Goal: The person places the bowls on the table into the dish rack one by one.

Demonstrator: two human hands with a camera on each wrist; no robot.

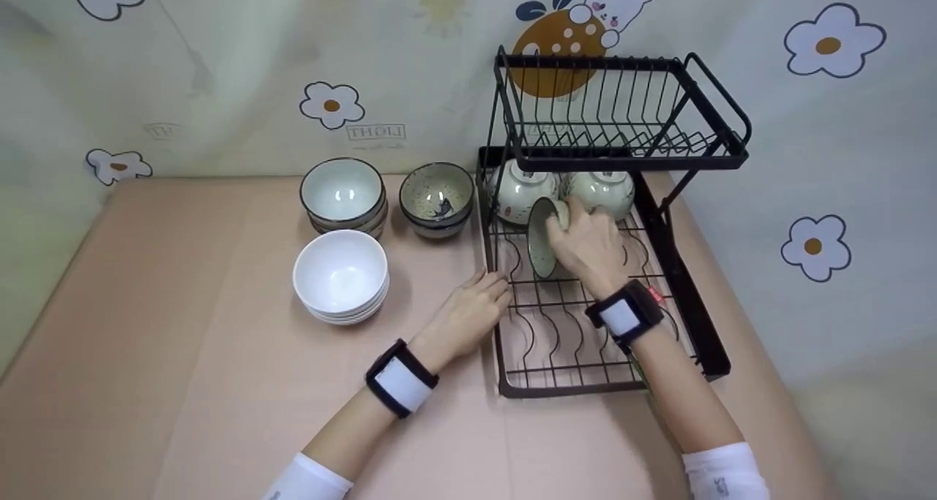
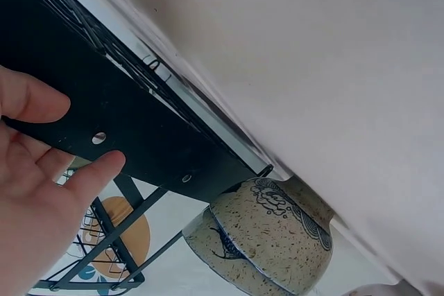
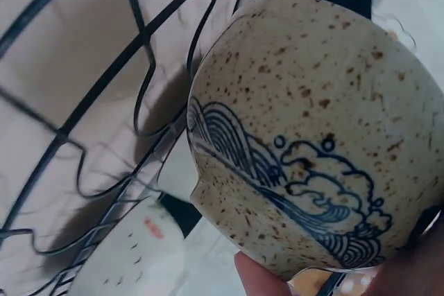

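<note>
My right hand (image 1: pixel 590 245) grips a speckled bowl (image 1: pixel 542 240) tipped on its side over the rack's lower tier. In the right wrist view, that bowl (image 3: pixel 298 129) shows brown specks and a blue wave pattern, with fingertips at its lower edge. My left hand (image 1: pixel 472 310) holds the left side of the black dish rack (image 1: pixel 611 392). Up close in the left wrist view, the thumb (image 2: pixel 38 100) lies against the rack's dark side panel (image 2: pixel 139 136), and some fingers pass over its edge. Two pale patterned bowls, one left (image 1: pixel 525 192) and one right (image 1: pixel 604 192), sit bottom-up at the tier's back.
Left of the rack stand stacked white bowls (image 1: pixel 340 273), stacked bowls with pale blue insides (image 1: pixel 342 191) and stacked speckled bowls (image 1: pixel 437 196). A wire upper tier (image 1: pixel 622 112) overhangs the back of the rack. Behind the pink tabletop (image 1: pixel 183 339) hangs a patterned cloth (image 1: pixel 219 61).
</note>
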